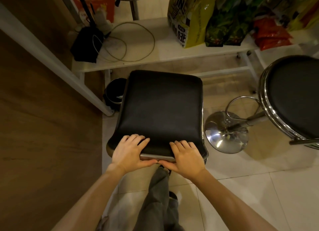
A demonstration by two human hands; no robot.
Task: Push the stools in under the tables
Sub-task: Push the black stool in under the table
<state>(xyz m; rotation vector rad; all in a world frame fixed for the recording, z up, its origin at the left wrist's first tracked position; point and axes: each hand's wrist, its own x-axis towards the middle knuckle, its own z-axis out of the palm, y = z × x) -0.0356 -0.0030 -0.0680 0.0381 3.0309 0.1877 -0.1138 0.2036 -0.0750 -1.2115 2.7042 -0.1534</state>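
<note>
Evidently both hands, left hand (128,152) and right hand (185,157), gripped the square stool (162,110) by its near edge, which needed a straight push under the table (43,46).

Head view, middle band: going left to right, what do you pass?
Wooden tabletop → small black bin → square black stool, left hand and right hand gripping its near edge → chrome stool base → round black stool.
</note>
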